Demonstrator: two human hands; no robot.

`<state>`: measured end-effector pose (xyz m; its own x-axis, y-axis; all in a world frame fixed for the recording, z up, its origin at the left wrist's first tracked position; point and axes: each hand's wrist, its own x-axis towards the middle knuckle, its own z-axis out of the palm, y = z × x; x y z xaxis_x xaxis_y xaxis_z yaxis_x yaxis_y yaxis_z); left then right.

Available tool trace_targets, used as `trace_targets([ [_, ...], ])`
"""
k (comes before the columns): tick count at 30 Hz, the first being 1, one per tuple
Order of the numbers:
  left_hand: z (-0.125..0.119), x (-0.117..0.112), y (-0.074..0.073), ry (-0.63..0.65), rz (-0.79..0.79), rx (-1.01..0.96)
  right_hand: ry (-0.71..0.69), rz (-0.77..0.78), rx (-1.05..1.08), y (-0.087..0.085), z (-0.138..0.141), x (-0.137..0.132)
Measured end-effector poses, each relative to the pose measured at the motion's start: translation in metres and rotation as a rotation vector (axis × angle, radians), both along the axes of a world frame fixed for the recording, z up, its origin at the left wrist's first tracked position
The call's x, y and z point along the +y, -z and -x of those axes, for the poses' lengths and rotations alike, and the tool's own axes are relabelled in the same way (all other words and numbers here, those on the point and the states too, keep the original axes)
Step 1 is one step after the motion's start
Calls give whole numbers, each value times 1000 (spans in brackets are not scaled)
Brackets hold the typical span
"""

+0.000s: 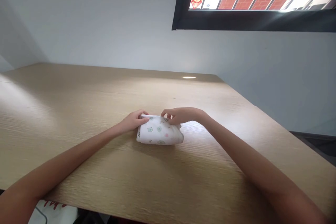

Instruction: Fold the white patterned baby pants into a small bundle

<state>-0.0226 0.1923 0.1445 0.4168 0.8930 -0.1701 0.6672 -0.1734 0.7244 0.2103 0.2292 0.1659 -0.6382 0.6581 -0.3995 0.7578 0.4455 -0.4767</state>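
Note:
A folded white cloth with small green and pink prints lies as a thick bundle on the wooden table. My left hand grips its far left corner, with the thumb on top and the fingers behind the edge. At the far right edge, my right hand pinches the cloth between thumb and fingers. Its wrist is bent and raised above the tabletop. The cloth's right end shows loose, layered edges. Fingertips behind the bundle are partly hidden.
Behind the table stands a pale wall with a dark-framed, barred window at the upper right. The table's right edge slants toward me. Below the near edge at the left, a white item with red marks shows.

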Motion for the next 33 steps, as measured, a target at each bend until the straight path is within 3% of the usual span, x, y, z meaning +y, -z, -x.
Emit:
trace_targets([
  [3,-11,-13,6,-55,-425,233,-30,-456,-93,-2,17,-27],
  [6,-22,-27,15,54,-700,343,-32,-765,64,13,36,-52],
  [9,-25,-31,23,271,-586,318,20,-755,219,42,39,-66],
  [12,-21,-23,25,353,-451,285,45,-695,356,65,19,-74],
  [15,-15,-12,22,298,-391,221,52,-590,473,74,-7,-84],
  [18,-9,-5,21,197,-274,34,122,-495,585,73,-23,-93],
  [23,1,-8,23,-75,-25,-345,428,-465,740,83,-20,-84],
  [26,1,-17,19,29,32,-341,525,-445,728,88,-19,-78],
  [29,-1,-22,15,150,46,-270,404,-652,697,80,-17,-82],
  [31,-1,-20,16,177,11,-197,205,-795,632,70,-10,-88],
  [33,1,-18,18,212,-20,-137,-2,-833,513,59,2,-92],
])
